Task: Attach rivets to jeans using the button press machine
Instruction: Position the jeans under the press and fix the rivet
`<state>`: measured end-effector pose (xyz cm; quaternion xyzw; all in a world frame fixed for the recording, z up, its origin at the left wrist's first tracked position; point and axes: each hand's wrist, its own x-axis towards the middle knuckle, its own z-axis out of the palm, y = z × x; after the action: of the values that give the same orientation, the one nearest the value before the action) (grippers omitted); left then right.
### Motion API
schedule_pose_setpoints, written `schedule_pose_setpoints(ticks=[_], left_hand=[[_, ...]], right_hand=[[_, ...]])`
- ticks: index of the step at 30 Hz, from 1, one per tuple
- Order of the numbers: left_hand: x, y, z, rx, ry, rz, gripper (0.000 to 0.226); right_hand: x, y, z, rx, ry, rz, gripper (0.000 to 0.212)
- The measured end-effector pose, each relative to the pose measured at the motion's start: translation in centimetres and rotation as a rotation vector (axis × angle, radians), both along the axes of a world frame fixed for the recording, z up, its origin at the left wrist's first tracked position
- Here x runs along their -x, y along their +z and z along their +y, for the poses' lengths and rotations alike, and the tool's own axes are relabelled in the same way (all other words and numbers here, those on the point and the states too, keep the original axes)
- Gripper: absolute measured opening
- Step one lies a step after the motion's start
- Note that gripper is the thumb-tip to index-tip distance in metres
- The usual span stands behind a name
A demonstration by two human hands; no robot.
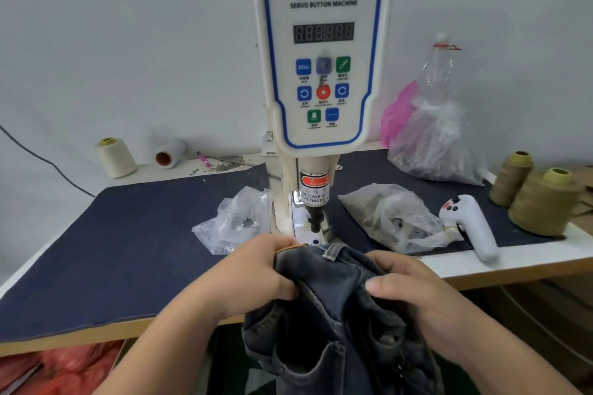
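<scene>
A person's two bare hands hold a bunched pair of dark blue denim jeans (pixel 333 305) at the front edge of a bench (pixel 128 250) covered in dark navy cloth. The left hand (pixel 253 276) has a clenched grip on the fabric near the waistband, thumb pressed into the folds. The right hand (pixel 414 292) grasps the other side, fingers curled round the denim. The waistband edge, with a belt loop showing, lies just before the base of a tall white and blue servo button press machine (pixel 322 51). Its dark metal punch (pixel 315 218) hangs above a small lower die (pixel 316 241), with a finger warning label just above.

On either side of the machine lies a crumpled clear plastic bag (pixel 237 221), the right-hand bag (pixel 394 218) appearing to hold small metal parts. A white handheld device (pixel 471 224) lies to the right, near two olive thread cones (pixel 542 199).

The step in hand looks like positioning the denim on the die. To do it well, the fabric should probably be flattened into a single smooth layer over the die, the marked spot centred beneath the punch, and both hands kept gripping well to the sides, fingertips clear of the punch.
</scene>
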<state>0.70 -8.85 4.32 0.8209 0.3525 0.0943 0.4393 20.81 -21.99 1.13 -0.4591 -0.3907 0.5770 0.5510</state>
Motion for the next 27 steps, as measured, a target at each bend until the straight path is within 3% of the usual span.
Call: schedule_pose_setpoints(ticks=[4, 6, 10, 16, 20, 22, 27], left_hand=[[-0.9, -1.4, 1.1, 0.236, -0.085, -0.031, 0.036], [-1.2, -1.8, 1.4, 0.365, -0.11, -0.061, 0.035], [-1.5, -2.6, 2.1, 0.522, 0.044, -0.157, 0.046], [-1.1, -3.4, 3.1, 0.497, 0.104, -0.142, 0.042], [-1.5, -3.7, 3.4, 0.4, 0.156, -0.15, 0.058], [-1.7, -3.8, 3.6, 0.394, 0.183, -0.189, 0.055], [-3.2, -3.3, 5.3, 0.357, 0.286, -0.212, 0.049]], right_hand=[[-0.8, -0.9, 2.0, 0.059, -0.252, -0.219, 0.017], [-1.4, -1.2, 3.2, 0.039, -0.371, -0.342, 0.017], [-1.5, -1.5, 5.5, -0.013, -0.407, -0.456, 0.013], [-1.3, -2.8, 7.5, 0.02, -0.401, -0.542, 0.014], [-1.3, -3.0, 8.2, 0.022, -0.405, -0.555, 0.011], [-1.4, -2.9, 8.6, 0.019, -0.405, -0.576, 0.012], [-1.8, -2.3, 10.3, 0.077, -0.459, -0.57, 0.024]])
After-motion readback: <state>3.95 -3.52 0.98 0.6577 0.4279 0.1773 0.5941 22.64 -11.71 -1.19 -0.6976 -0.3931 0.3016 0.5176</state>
